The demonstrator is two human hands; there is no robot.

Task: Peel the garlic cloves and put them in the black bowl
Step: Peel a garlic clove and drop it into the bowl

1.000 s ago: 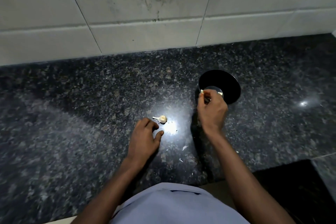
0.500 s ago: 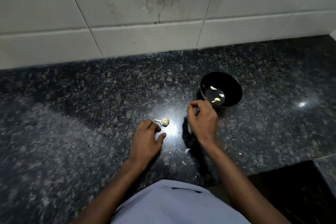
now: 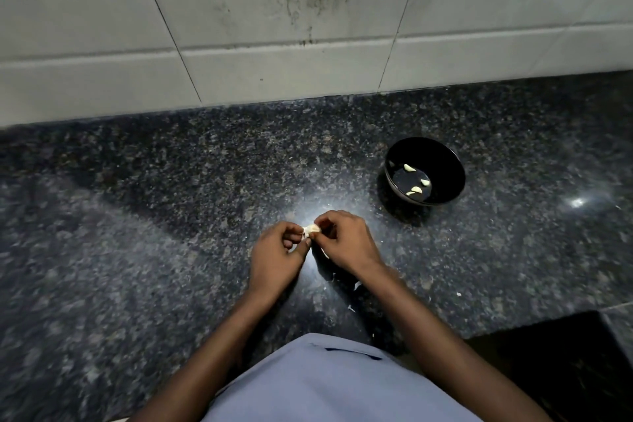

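Both hands, left hand [image 3: 275, 255] and right hand [image 3: 346, 241], have a pinched grip on one garlic piece [image 3: 311, 230] above the surface [image 3: 137, 233], black bowl [image 3: 442, 161] with peeled cloves [image 3: 416, 189] nearby.

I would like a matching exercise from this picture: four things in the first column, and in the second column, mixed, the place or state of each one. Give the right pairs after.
Column one:
1. garlic piece
2. black bowl
3. peeled cloves
4. skin scraps

Column two:
A. lying inside the bowl
B. scattered on the counter near the person's right forearm
C. pinched between the left hand and the right hand
D. standing on the counter, to the right of the hands

Pairs: 1-C, 2-D, 3-A, 4-B
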